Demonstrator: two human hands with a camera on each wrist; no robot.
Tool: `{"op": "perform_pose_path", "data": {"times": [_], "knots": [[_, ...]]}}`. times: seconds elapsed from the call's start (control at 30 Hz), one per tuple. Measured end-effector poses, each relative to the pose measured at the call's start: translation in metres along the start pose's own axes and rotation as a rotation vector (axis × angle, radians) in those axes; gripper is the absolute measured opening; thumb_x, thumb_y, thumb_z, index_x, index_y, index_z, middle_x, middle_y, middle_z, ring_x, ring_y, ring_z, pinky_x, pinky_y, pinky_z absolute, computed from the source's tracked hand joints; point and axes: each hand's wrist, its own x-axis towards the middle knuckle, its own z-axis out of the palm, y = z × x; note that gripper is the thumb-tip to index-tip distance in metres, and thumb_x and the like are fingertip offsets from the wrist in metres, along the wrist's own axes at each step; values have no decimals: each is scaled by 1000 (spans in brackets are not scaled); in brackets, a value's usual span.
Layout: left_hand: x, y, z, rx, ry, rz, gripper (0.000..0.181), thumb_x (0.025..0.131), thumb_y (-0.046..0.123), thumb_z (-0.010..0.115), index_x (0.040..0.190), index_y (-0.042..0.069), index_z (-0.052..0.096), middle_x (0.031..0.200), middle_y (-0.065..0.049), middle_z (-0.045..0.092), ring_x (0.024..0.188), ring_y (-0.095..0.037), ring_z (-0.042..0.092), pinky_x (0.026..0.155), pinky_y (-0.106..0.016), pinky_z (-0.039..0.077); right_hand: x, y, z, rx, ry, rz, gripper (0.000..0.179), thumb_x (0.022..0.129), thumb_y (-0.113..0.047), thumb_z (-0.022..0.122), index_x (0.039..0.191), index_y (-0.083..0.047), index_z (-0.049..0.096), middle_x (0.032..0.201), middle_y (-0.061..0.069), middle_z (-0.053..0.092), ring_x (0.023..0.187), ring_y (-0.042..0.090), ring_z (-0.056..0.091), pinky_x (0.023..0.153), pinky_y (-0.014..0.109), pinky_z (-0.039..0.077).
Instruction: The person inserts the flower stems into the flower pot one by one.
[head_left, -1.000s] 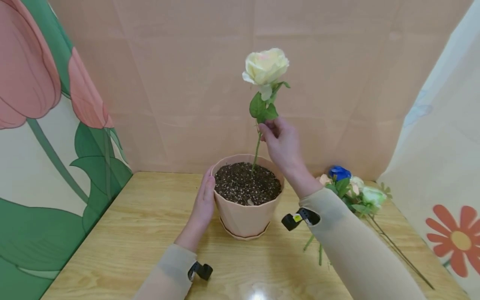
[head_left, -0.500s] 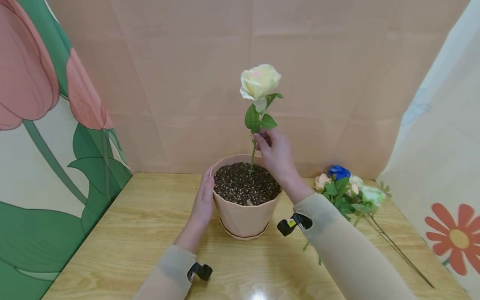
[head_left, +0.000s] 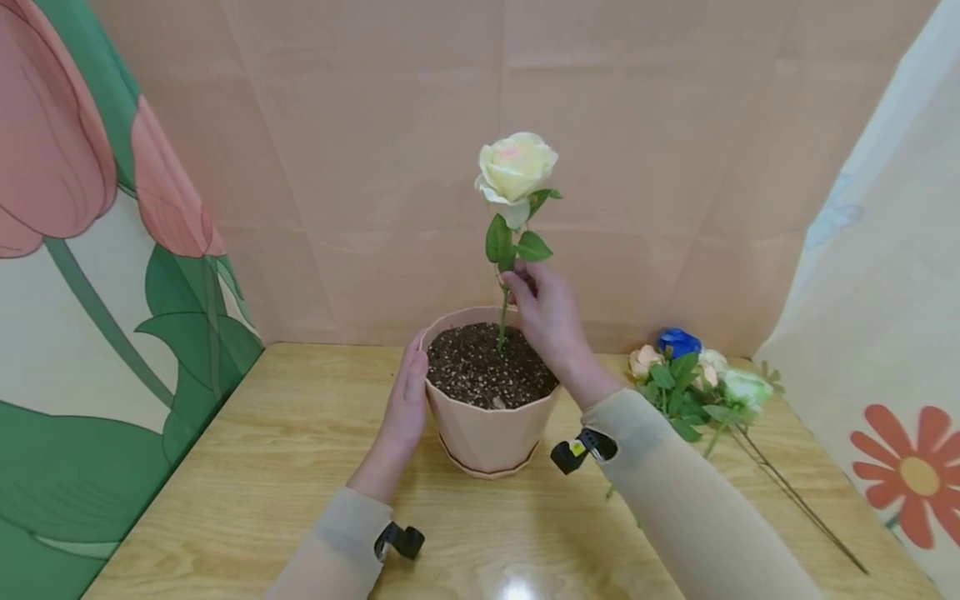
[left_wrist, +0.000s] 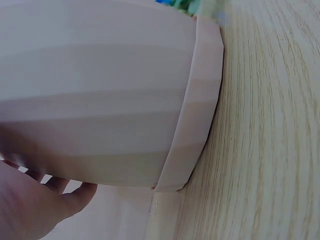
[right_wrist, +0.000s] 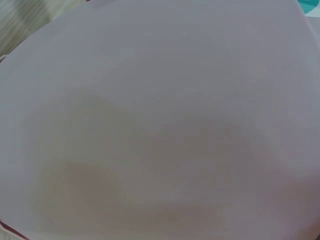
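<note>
A white rose (head_left: pixel 517 167) with a faint pink centre stands nearly upright over the pot, its stem's lower end in the dark soil (head_left: pixel 487 371). My right hand (head_left: pixel 553 321) pinches the stem just under the leaves. Against the left side of the pale pink flowerpot (head_left: pixel 487 433) rests my left hand (head_left: pixel 406 400), fingers laid along the outer wall near the rim. In the left wrist view, the left hand (left_wrist: pixel 30 205) touches the pot's wall (left_wrist: pixel 95 95). The right wrist view is filled by the pot's blurred wall (right_wrist: pixel 165 110); the right hand cannot be made out there.
Several loose flowers lie on the table's right side, among them a blue rose (head_left: pixel 679 342) and a pale green one (head_left: pixel 746 390), with a long brown stem (head_left: pixel 806 504). A saucer (head_left: pixel 491 472) sits under the pot. A pinkish cloth (head_left: pixel 375 167) hangs behind the wooden table (head_left: pixel 247 467).
My right hand has moved down and slightly left with the rose, whose stem now shows shorter above the soil. The left hand has stayed on the pot.
</note>
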Motion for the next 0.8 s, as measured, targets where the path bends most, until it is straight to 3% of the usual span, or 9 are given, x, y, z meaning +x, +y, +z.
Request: {"op": "perform_pose_path", "data": {"times": [0.33,0.5,0.8], "knots": [[-1,2,-1,-4,0,2,61,121,47,21,176,21,28,180,-6,28,166,-31,23,134,-60,16,-3,5,3,-24,-15,-11,12,112,-11,65,105,-2,68,92,18,71,82,35,69,62,33,52],[0,1,-1,-2,0,10,62,121,49,23,176,21,28,180,-6,28,166,-31,23,134,-60,16,-4,6,0,-16,-38,22,12,113,-12,64,106,-2,68,91,14,69,86,41,71,63,35,55],[1,-1,-1,8,7,0,64,120,49,23,177,19,26,181,-6,27,166,-30,21,134,-58,15,-5,5,0,-23,-77,75,16,115,-16,62,109,-3,70,91,12,70,84,33,69,66,41,62]]}}
